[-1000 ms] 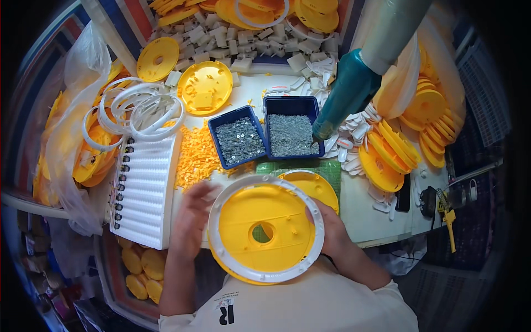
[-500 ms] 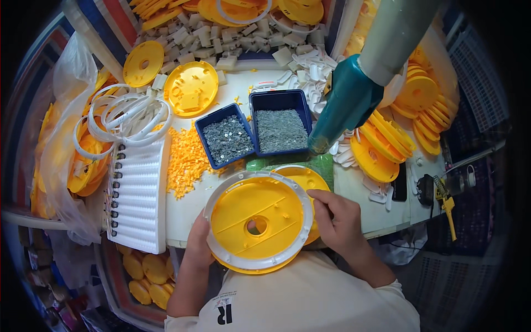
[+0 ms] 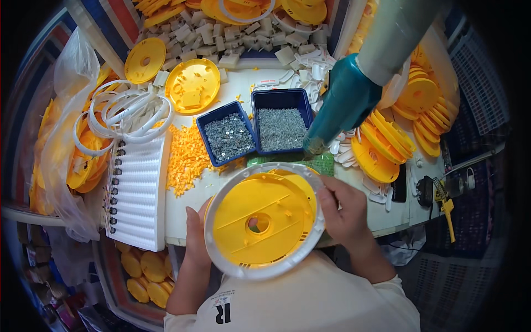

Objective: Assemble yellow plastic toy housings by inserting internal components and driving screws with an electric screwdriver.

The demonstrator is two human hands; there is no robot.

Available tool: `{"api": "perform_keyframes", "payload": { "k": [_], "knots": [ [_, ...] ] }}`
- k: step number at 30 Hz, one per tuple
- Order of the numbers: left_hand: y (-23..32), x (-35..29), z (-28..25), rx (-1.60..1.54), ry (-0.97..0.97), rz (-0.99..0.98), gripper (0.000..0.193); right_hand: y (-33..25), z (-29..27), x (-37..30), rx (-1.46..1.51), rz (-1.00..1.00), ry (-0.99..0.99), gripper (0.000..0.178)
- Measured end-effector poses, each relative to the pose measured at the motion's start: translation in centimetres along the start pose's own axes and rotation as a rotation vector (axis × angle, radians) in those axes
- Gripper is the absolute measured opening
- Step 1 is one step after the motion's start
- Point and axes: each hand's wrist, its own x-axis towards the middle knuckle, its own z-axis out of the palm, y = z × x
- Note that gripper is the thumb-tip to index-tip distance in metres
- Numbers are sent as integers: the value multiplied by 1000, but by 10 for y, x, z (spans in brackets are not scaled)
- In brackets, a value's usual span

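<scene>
A white ring (image 3: 296, 263) lies tilted over a round yellow disc (image 3: 243, 213) in front of my chest. The disc has a central hole, thin ridges and small pegs. My right hand (image 3: 345, 213) pinches the ring's upper right rim between thumb and fingers. At the disc's left edge is my left hand (image 3: 197, 235), its thumb raised and its fingers hidden beneath the disc, which it supports. Behind the ring, partly covered, another yellow disc (image 3: 301, 185) rests by a green mat (image 3: 326, 162). A teal-bodied power tool (image 3: 345, 105) hangs just beyond my right hand.
Two blue bins (image 3: 253, 116) of small metal parts stand ahead, beside loose yellow pieces (image 3: 185, 160). White rings (image 3: 124, 135) sit above a ribbed white tray (image 3: 138, 193) at left. Yellow discs (image 3: 379, 149) and a black phone (image 3: 399, 188) lie at right; white blocks (image 3: 210, 36) pile up behind.
The white ring has shifted right and tilted, its right side now raised in my right hand. My right hand has closed on its rim. My left thumb has come up off the edge.
</scene>
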Motion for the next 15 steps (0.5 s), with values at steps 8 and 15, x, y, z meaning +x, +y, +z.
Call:
{"api": "perform_keyframes", "payload": {
  "k": [8,15],
  "knots": [
    [4,3,1,111,-71,-31,102,-6,-7,24,-146,-169,-284,25],
    [2,2,2,160,-84,-31,104,-4,-1,18,-267,-176,-272,28]
  ]
}}
